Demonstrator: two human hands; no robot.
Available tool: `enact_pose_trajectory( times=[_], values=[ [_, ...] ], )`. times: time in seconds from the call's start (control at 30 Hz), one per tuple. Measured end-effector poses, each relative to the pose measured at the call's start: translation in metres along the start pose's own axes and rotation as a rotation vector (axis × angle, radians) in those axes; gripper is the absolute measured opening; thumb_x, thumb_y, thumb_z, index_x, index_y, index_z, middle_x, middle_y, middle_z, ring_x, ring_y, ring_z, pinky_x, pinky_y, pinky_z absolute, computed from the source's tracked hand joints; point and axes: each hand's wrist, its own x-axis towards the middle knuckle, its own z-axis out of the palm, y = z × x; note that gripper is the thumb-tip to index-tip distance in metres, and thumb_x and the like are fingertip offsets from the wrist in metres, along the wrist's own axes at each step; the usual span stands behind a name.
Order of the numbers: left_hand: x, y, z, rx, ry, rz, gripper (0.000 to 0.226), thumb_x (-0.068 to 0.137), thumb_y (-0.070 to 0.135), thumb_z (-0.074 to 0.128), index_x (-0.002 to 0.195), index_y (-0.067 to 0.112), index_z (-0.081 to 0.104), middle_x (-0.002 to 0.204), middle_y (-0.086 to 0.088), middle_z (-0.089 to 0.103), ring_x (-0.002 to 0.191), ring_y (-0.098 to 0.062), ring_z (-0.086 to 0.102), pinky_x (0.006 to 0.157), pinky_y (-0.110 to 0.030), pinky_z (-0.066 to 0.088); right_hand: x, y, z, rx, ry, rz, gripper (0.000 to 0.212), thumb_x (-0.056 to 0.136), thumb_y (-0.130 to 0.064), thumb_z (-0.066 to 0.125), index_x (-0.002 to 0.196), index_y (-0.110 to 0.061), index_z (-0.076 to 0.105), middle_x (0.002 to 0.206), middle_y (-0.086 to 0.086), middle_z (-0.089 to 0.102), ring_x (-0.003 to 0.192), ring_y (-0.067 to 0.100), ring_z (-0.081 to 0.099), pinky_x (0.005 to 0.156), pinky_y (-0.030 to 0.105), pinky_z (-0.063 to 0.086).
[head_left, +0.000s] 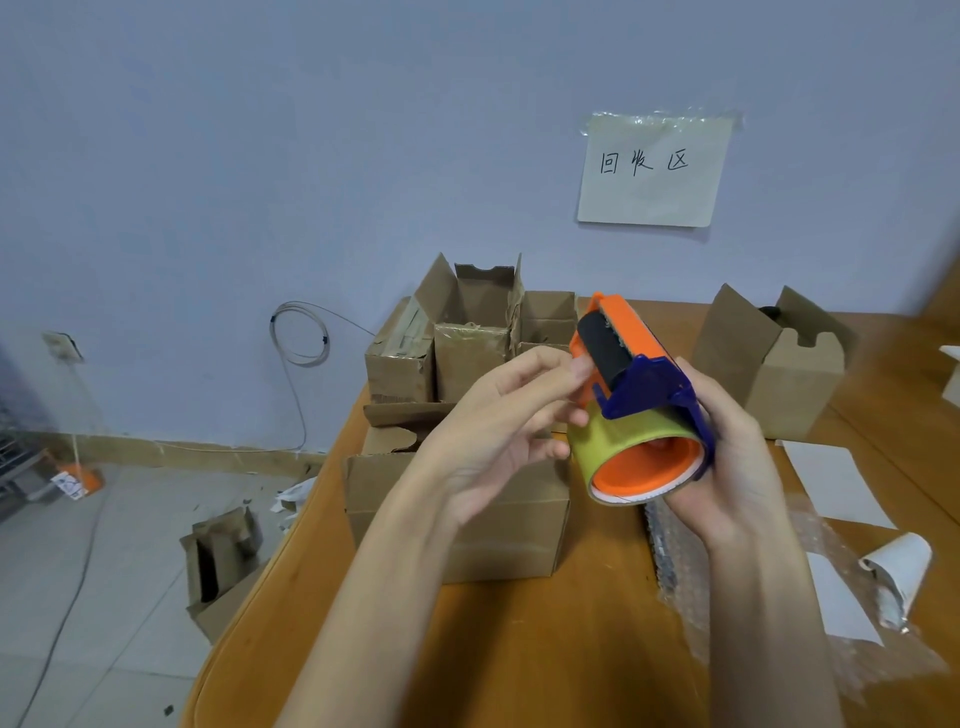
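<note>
Pale blue wall fills the background, with a handwritten paper sign (652, 171) taped to it, and below it an orange-brown wooden table (519, 649) runs toward the viewer. Both hands hold an orange-and-blue tape dispenser (631, 374) in the air above the table, over a closed carton (467, 519). The right hand (737, 457) wraps round the blue side plate and the yellow-green tape roll (618, 436). The left hand (498, 431) pinches the left edge of the orange frame with thumb and curled fingertips, just beside the black roller (whether it also has the tape's loose end, I cannot tell). The dispenser's long axis tilts up and away, leaning slightly left. Its roller end points toward the wall, while the roll's open orange hub faces the person and downward. Opened boxes (467, 332) stand at the table's far edge. Bubble wrap (685, 571) lies under the right forearm.
</note>
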Motion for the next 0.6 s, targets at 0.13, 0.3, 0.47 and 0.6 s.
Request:
enact_pose_trajectory(
  times=[0.13,0.3,0.47,0.6],
  values=[
    [-0.002,-0.002,-0.003,0.023,0.046,0.028,0.010,0.081,0.024,0.065,0.072,0.025,0.062,0.094,-0.006,0.061,0.068,-0.007,0.057,0.049,-0.015,0.043,-0.002,-0.001,-0.001,-0.011,0.009,0.030,0.036,0.079,-0.033,0.059,0.107,-0.012,0.067,0.093,0.006,0.072,0.080,0.016,0.069,0.064,0.027,0.057],
    [-0.008,-0.004,-0.008,0.095,0.100,0.041,0.009,0.088,0.019,0.063,0.080,0.022,0.065,0.097,-0.006,0.064,0.071,-0.008,0.057,0.050,-0.016,0.044,-0.003,0.000,-0.001,-0.043,0.029,0.022,0.024,0.075,-0.031,0.062,0.088,-0.016,0.076,0.088,0.005,0.074,0.076,0.016,0.070,0.062,0.025,0.058],
    [-0.011,-0.004,-0.008,0.084,0.136,-0.002,0.003,0.092,0.017,0.059,0.094,0.015,0.060,0.098,-0.006,0.067,0.074,-0.009,0.060,0.048,-0.016,0.044,-0.002,0.001,-0.001,-0.130,-0.001,-0.049,0.020,0.076,-0.030,0.061,0.073,-0.020,0.078,0.085,0.004,0.073,0.073,0.014,0.069,0.061,0.023,0.057],
    [-0.014,-0.004,-0.010,-0.026,0.082,-0.029,0.015,0.088,0.019,0.060,0.100,0.013,0.054,0.102,-0.007,0.070,0.086,-0.015,0.067,0.053,-0.021,0.053,-0.001,0.002,-0.005,-0.241,0.001,-0.139,0.017,0.073,-0.031,0.071,0.082,-0.018,0.075,0.086,0.005,0.071,0.076,0.013,0.067,0.065,0.022,0.055]
  ],
)
